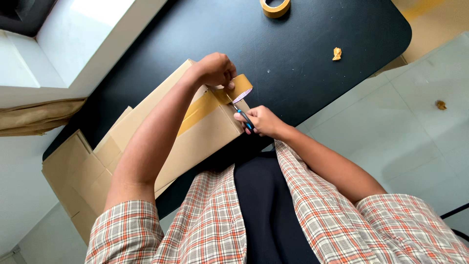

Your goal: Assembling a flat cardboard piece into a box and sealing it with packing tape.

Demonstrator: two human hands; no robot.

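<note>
Left hand [215, 69] holds tape roll [240, 88] just above scissors [243, 115] in right hand [261, 121]

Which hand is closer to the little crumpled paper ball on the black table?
The right hand, holding scissors at the box end, lies nearer the paper ball. The left hand, gripping the tape roll, is farther from it.

We count two tape rolls: one [240, 88] at the left hand's fingers [225, 78], one [275, 7] well beyond them. One pair of scissors [243, 115] in the right fingers [246, 117]. Two cardboard boxes: one [205, 129] under the fingers, one flattened [80, 178] well apart. Two crumpled scraps [337, 54] [441, 104].
</note>
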